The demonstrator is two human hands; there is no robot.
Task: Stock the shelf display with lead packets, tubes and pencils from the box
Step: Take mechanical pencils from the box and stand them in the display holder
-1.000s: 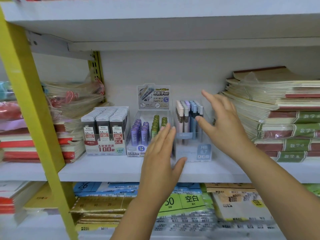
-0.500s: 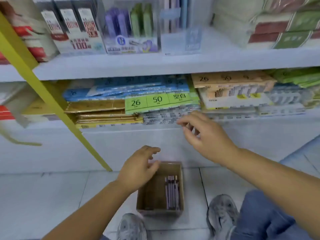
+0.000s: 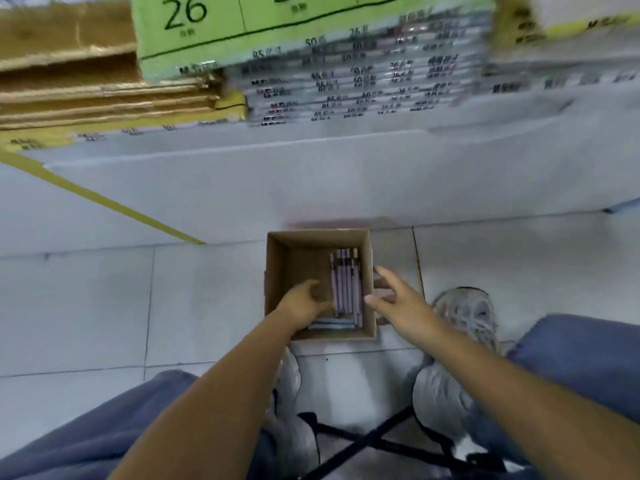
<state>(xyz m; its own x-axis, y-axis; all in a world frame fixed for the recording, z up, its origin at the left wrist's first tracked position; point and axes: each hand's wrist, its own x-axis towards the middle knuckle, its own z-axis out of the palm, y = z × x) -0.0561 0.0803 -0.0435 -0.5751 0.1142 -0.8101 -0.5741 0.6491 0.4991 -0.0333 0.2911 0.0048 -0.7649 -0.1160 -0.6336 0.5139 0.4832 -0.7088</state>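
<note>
A small brown cardboard box (image 3: 277, 271) stands on the tiled floor in front of the shelf base. Inside it, on the right side, lies a row of several pale purple pencils (image 3: 346, 285), with light blue ones (image 3: 332, 323) across the near end. My left hand (image 3: 304, 303) reaches down into the box, its fingertips beside the purple pencils. My right hand (image 3: 398, 299) hovers at the box's right wall, fingers spread, holding nothing. The shelf display is out of view.
Stacks of paper packs, with a green one (image 3: 277, 32) labelled 26, fill the lowest shelf above. A yellow post (image 3: 104, 202) slants down at the left. My grey shoes (image 3: 464, 313) and blue trousers, plus a black folding-stool frame (image 3: 363, 441), are near the box.
My view dropped from the shelf display to the floor. Both hands came down from the display; the left went into the box, the right moved beside its right wall.
</note>
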